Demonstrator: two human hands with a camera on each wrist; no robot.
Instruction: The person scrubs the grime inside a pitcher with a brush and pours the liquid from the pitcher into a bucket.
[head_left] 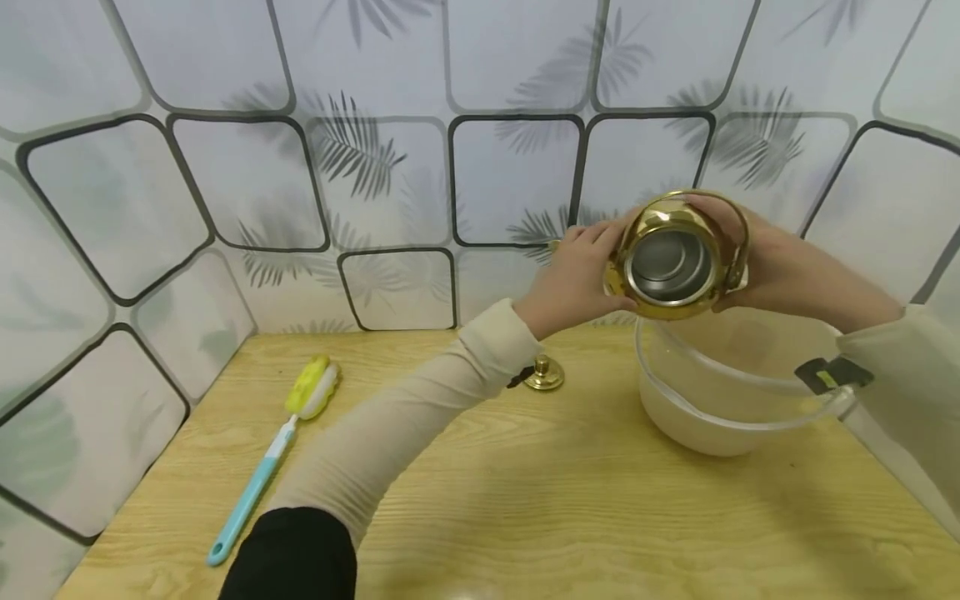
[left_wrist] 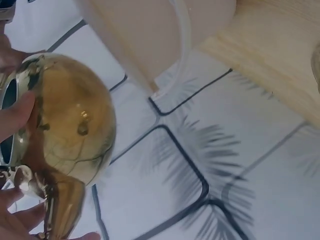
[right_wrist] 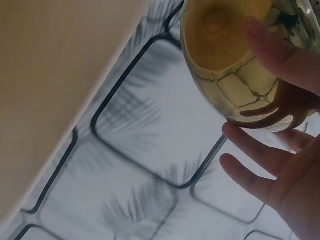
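Observation:
A shiny gold teapot (head_left: 670,265) is held up in both hands, tipped so that its round open mouth and silvery inside face the head camera. My left hand (head_left: 573,287) grips it on the spout side, thumb by the rim; the left wrist view shows fingers around the short spout (left_wrist: 65,205). With the thumb on the gold body (right_wrist: 220,45) and fingers spread beneath, my right hand (head_left: 783,267) holds the opposite side. The arched handle (head_left: 738,242) swings toward the right hand. Behind the left wrist, the small gold lid (head_left: 545,375) lies on the table.
A clear plastic bucket (head_left: 697,421) with a white handle stands at the right, under the right forearm. On the left lies a sponge brush (head_left: 258,475) with a blue handle and yellow-and-white head. A patterned wall (head_left: 397,287) rises behind the wooden table (head_left: 570,508).

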